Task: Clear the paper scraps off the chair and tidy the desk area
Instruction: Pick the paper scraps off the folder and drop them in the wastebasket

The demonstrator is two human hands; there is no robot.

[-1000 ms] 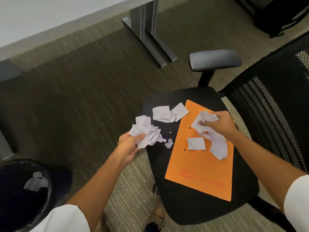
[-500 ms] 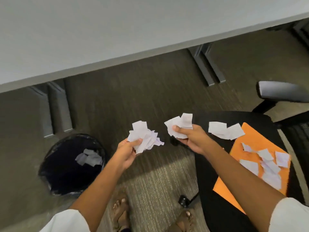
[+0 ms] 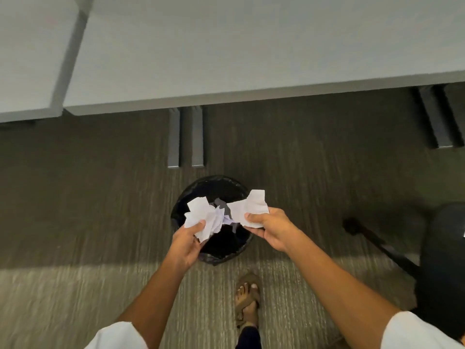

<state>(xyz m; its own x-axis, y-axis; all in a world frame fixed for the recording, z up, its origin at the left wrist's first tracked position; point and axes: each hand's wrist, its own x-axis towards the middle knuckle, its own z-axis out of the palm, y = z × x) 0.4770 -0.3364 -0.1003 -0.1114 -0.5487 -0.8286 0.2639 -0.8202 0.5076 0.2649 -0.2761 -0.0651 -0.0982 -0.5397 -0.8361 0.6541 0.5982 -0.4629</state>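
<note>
Both hands are out over the black bin (image 3: 214, 187) on the carpet (image 3: 75, 210); the left hand (image 3: 185, 244) pinches a crumpled bunch of white paper scraps (image 3: 203, 217) between thumb and curled fingers, and the right hand (image 3: 270, 229) grips a second, flatter wad of scraps (image 3: 251, 207) the same way, thumb on top; the two bunches sit close together, nearly touching, right above the bin's open mouth. The bin is lined with a dark bag; down inside it, between the two handfuls, a few pale pieces (image 3: 221, 204) show, though I cannot tell how many. Far beyond the bin runs the grey tabletop (image 3: 251, 59), its near edge crossing the whole view; a pair of grey metal legs (image 3: 186, 137) stands on the carpet just beyond the bin, and another leg (image 3: 437, 117) shows far off to the right. At the right edge is the dark bulk of the chair (image 3: 445, 260), well apart from the bin, with one arm of its base and a castor (image 3: 352, 225) reaching out toward the left. A sandalled foot (image 3: 247, 298) stands on the carpet near the bin's near side; white sleeves (image 3: 118, 336) cover both upper arms.
</note>
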